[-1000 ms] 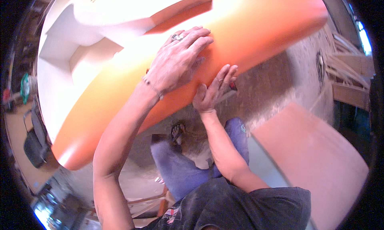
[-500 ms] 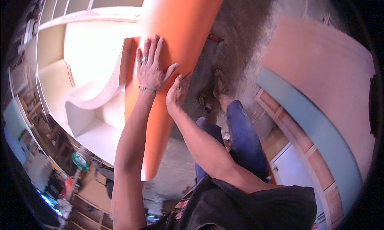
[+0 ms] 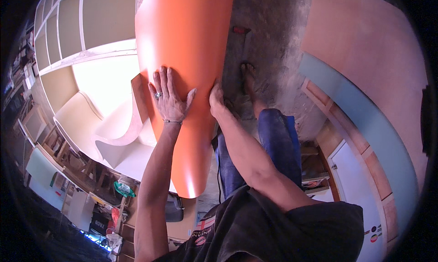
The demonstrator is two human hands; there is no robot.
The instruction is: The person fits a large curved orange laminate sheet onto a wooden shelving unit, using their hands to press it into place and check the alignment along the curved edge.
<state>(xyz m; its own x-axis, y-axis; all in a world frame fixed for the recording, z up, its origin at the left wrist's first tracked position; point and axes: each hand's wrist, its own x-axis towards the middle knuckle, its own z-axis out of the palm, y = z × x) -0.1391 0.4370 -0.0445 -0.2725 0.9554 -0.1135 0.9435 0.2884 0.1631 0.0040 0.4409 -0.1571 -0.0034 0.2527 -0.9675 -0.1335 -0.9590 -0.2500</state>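
Long, curved orange panel (image 3: pixel 188 38) runs lengthwise away under empty, flat-spread left hand (image 3: pixel 169 101); right hand (image 3: pixel 217 99) at right edge (image 3: pixel 221 57), grip unclear.

Shows as a long, curved orange sheet (image 3: pixel 182 38), smooth and unbroken in colour, with a soft sheen. Bows outward across its width, falling away toward the right edge. Stretches from the top border down toward the wearer, narrowing in view to a brightly lit near end. Lies along the right side of a white compartmented unit (image 3: pixel 91 55).
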